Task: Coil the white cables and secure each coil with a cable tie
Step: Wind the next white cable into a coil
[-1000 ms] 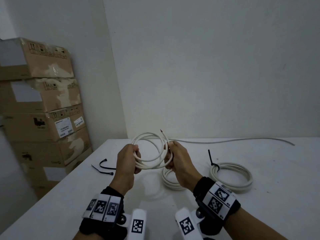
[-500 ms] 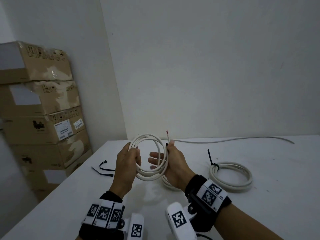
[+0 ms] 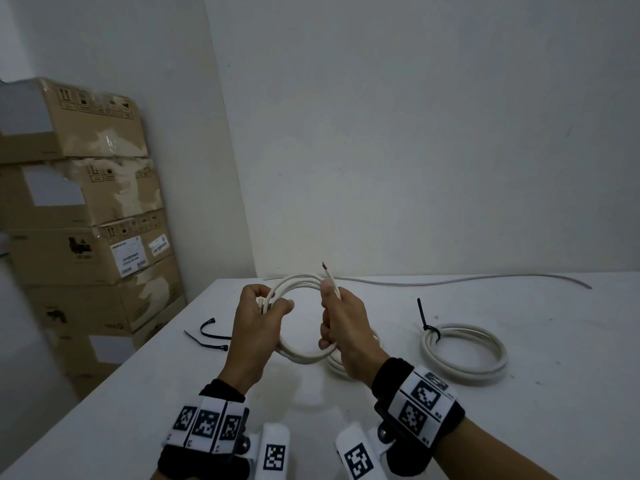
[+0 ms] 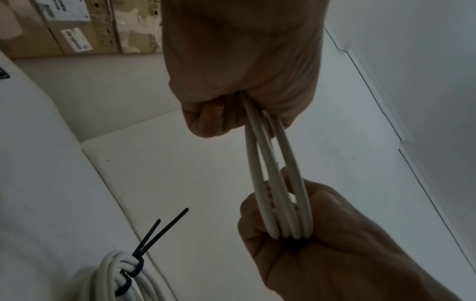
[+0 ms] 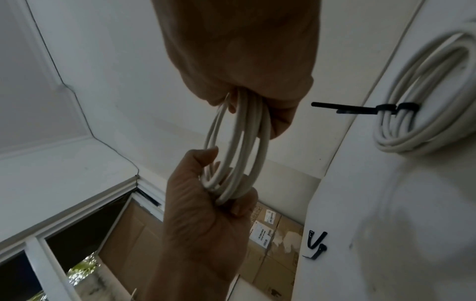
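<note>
Both hands hold a white cable coil (image 3: 300, 285) upright above the table. My left hand (image 3: 263, 306) grips its left side, fingers curled round the strands (image 4: 270, 158). My right hand (image 3: 337, 320) grips the right side of the white cable coil (image 5: 239, 146), and the cable's red-tipped end (image 3: 325, 266) sticks up past its thumb. Two loose black cable ties (image 3: 207, 336) lie on the table left of the hands. A finished coil (image 3: 464, 355) bound with a black tie (image 3: 425, 318) lies to the right. Another coil (image 3: 334, 363) lies under my right hand, mostly hidden.
A long uncoiled white cable (image 3: 467, 280) runs along the back of the white table (image 3: 519, 427) near the wall. Stacked cardboard boxes (image 3: 79, 216) stand beyond the table's left edge.
My right hand opened half a second ago and has now closed round the coil's right side again. The coil has been turned more upright and the cable end now points up.
</note>
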The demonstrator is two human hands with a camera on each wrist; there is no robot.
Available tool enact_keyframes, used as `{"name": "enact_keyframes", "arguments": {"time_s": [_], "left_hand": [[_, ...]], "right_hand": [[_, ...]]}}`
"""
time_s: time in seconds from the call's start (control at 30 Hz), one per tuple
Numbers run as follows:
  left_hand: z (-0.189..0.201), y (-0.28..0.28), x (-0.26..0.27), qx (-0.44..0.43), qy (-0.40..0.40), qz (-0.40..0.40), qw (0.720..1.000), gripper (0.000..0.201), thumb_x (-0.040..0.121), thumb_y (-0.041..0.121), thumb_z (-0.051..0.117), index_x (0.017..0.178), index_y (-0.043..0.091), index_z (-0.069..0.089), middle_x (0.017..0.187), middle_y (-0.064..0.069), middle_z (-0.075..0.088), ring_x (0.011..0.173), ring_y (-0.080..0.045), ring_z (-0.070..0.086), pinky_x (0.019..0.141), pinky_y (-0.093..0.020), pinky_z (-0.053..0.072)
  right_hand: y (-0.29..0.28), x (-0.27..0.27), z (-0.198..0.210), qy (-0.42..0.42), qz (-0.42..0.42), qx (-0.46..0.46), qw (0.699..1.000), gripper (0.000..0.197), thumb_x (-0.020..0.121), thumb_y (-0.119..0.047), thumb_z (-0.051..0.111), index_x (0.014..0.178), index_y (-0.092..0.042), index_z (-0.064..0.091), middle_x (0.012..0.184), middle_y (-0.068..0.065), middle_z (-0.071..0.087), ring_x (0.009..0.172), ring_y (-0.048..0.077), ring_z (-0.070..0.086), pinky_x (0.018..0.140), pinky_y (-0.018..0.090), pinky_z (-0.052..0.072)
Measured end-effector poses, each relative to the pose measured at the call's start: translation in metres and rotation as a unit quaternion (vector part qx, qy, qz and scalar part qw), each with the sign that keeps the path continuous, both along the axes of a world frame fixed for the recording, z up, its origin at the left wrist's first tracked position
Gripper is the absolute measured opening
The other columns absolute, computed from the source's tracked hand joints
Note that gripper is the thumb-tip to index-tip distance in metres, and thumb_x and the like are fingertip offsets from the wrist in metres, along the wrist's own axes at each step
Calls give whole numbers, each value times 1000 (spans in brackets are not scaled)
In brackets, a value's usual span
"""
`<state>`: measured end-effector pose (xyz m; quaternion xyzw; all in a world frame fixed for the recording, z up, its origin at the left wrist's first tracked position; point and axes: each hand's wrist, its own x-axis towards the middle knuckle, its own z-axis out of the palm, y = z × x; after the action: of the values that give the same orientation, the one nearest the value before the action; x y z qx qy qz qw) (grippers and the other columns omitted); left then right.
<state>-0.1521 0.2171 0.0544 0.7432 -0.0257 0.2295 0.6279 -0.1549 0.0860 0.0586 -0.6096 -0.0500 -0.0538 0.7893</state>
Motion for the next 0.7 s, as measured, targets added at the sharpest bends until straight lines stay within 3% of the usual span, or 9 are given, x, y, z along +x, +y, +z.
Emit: {"name": "enact_keyframes", "arguments": {"time_s": [0.1, 0.23, 0.3, 0.4, 0.57, 0.7], "left_hand": [[1, 1, -1, 12, 6, -6, 1000, 23, 85, 11, 65, 96, 17, 46, 70, -5, 45, 62, -19, 42, 54, -32, 40], [3, 3, -3, 30, 5, -14, 999, 28, 86, 12, 67, 103, 15, 44, 64, -6, 48, 55, -15, 47, 45, -21, 43], [2, 3, -4, 63, -11, -24, 998, 27, 87, 25, 69, 97, 16, 46, 67, -7, 49, 57, -16, 47, 49, -23, 44], [1, 6, -4, 88, -28, -33, 995, 45, 84, 58, 58, 82, 13, 52, 64, 1, 49, 59, -14, 44, 60, -29, 40], [-3, 11, -2, 157, -42, -61, 985, 58, 86, 59, 41, 78, 3, 51, 66, -1, 46, 59, -8, 41, 64, -29, 38], [-5, 16, 0, 214, 12, -66, 974, 57, 80, 74, 43, 85, 17, 50, 73, -1, 50, 66, -12, 45, 59, -24, 37]], "right_hand": [[-8, 5, -2, -15, -10, -41, 999, 35, 97, -40, 50, 75, -14, 42, 53, -3, 35, 38, 9, 33, 41, 22, 35], [-16, 12, -5, -22, -24, -91, 995, 38, 97, -40, 49, 71, -15, 40, 56, -1, 36, 36, 6, 34, 40, 21, 32], [-20, 13, -6, -21, -4, -92, 995, 39, 96, -43, 50, 69, -16, 39, 53, -3, 36, 35, 7, 35, 41, 22, 31], [-26, 13, -5, -9, 27, -116, 993, 41, 93, -45, 55, 66, -17, 40, 49, -3, 36, 36, 9, 38, 44, 25, 33], [-34, 12, 6, 72, 102, -43, 991, 44, 90, -46, 59, 68, -12, 42, 48, -2, 34, 39, 12, 40, 45, 26, 46], [-35, 9, 12, 71, 127, 10, 989, 33, 90, -36, 63, 77, -12, 45, 50, -4, 34, 41, 11, 41, 45, 28, 50]]}}
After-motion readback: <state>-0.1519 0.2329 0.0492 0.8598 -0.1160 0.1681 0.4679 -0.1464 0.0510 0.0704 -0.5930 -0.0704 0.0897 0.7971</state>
